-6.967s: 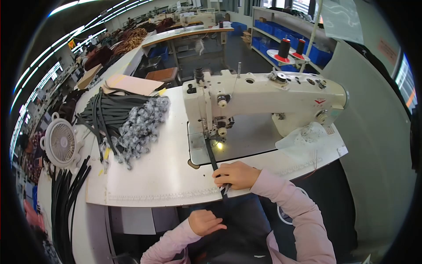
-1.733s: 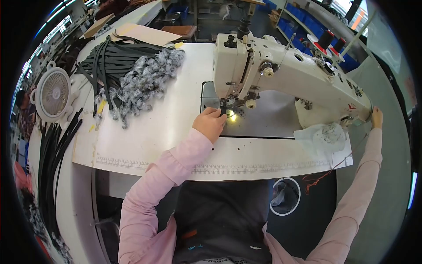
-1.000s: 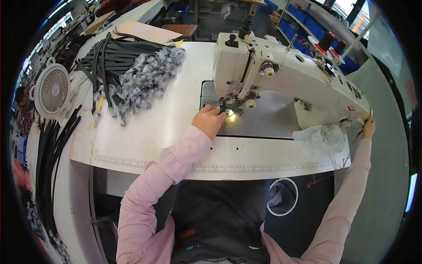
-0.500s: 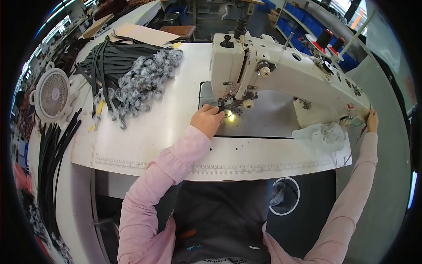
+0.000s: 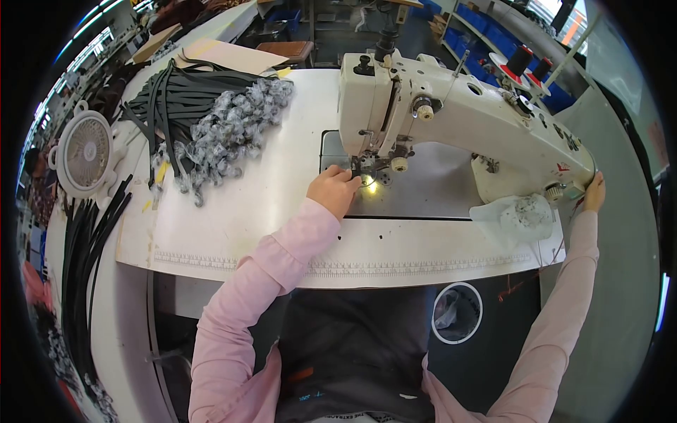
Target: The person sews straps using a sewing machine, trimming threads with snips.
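A white industrial sewing machine [image 5: 451,92] stands on the table. My left hand [image 5: 334,190] is at its needle and presser foot [image 5: 364,166], fingertips pinched together beside the lit spot on the metal bed plate [image 5: 430,190]. Whatever those fingers hold is hidden. At the machine's far right end, my right hand [image 5: 594,192] curls round the edge of the handwheel [image 5: 593,169], which is mostly out of sight. Close to that hand, a translucent bag with dark scraps [image 5: 525,217] lies under the machine arm.
Dark straps [image 5: 190,99] and crumpled grey, clear-wrapped pieces [image 5: 233,127] lie at the back left. A white fan [image 5: 84,151] stands left of them, above hanging black strips [image 5: 81,268]. Thread spools [image 5: 520,62] sit behind the machine. Below the table is a white-rimmed bin [image 5: 457,314].
My right hand has shifted slightly down and inward at the machine's end. Red thread now shows hanging below the table's right corner. My left hand has hardly moved.
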Tool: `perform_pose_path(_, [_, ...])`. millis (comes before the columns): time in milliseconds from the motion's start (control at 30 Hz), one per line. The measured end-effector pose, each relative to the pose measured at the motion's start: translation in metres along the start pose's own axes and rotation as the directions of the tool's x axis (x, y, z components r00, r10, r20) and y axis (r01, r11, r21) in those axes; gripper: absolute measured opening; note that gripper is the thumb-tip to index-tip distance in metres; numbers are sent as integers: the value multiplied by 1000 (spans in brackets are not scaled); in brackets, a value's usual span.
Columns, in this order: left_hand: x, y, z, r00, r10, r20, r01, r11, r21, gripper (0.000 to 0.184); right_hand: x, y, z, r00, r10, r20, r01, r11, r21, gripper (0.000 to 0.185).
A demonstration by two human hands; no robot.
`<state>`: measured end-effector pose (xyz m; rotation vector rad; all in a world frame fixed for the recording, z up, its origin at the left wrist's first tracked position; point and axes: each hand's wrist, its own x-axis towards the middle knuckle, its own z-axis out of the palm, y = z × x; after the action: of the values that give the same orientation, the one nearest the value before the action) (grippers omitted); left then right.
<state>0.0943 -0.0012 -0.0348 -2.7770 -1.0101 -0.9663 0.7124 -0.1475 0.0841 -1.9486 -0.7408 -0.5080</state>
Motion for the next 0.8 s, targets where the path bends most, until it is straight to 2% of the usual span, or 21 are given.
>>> perform_pose_path(67, [1, -2, 1, 999, 16, -30, -17, 1000, -17, 19, 34, 19, -1, 990, -90, 104, 105, 983, -150, 49])
perform_pose_path(167, [0, -5, 4, 998, 31, -50, -33, 999, -29, 19, 57, 42, -6, 972, 11, 236, 33, 983, -183, 48])
perform_pose_path(267, [1, -5, 3, 999, 26, -44, -28, 998, -55, 19, 15, 12, -12, 943, 227, 244, -233, 972, -4, 47])
perform_pose_path(367, [1, -7, 4, 998, 32, -49, -36, 997, -75, 19, 2, 40, 4, 979, 160, 128, -194, 922, 335, 45])
perform_pose_path(567, [3, -5, 0, 999, 30, -12, -30, 998, -63, 19, 0, 30, -1, 974, 179, 137, -207, 951, 231, 44])
perform_pose_path(667, [2, -5, 1, 998, 42, -41, -44, 998, -48, 19, 0, 30, -6, 955, 205, 215, -251, 944, 215, 47])
perform_pose_path(767, [1, 1, -1, 1000, 17, 1, -17, 1000, 22, 19, -4, 27, -4, 990, 89, 110, -113, 965, 235, 50])
perform_pose_path(800, [2, 1, -1, 1000, 28, -5, -28, 1000, 13, 20, 1, 26, -4, 995, 45, 91, -61, 982, 177, 50])
